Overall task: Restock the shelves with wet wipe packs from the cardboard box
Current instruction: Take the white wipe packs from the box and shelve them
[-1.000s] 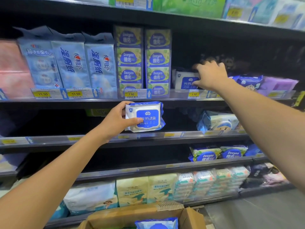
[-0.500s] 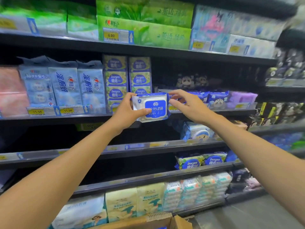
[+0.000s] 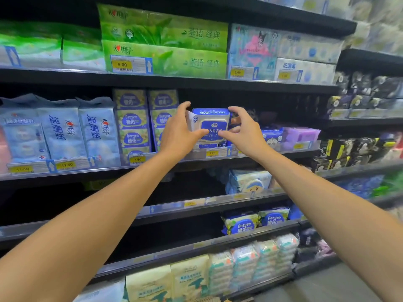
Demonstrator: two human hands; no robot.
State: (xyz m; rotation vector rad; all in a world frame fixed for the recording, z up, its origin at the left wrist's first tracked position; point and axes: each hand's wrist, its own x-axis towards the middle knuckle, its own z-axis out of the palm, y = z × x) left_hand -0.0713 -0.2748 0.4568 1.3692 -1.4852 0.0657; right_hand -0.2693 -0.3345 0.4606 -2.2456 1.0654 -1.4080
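A white and blue wet wipe pack (image 3: 211, 125) is held between both hands at the second shelf (image 3: 261, 154), just right of the stacked Deeyeo packs (image 3: 133, 123). My left hand (image 3: 178, 130) grips its left side, fingers over the top and thumb under the front. My right hand (image 3: 244, 129) holds its right side, thumb at the front. More of the same packs seem to lie beneath and behind it, mostly hidden. The cardboard box is out of view.
Tall blue tissue packs (image 3: 61, 129) stand left on the same shelf, small purple and blue packs (image 3: 292, 135) right. Green tissue boxes (image 3: 163, 46) fill the shelf above. The lower shelves (image 3: 165, 208) hold scattered Deeyeo packs (image 3: 255, 221) and stacked wipes (image 3: 253, 264).
My left hand raised the pack from the lower shelf level up to the second shelf. My right hand came off the shelf and took hold of the pack's right side. The view tilted up.
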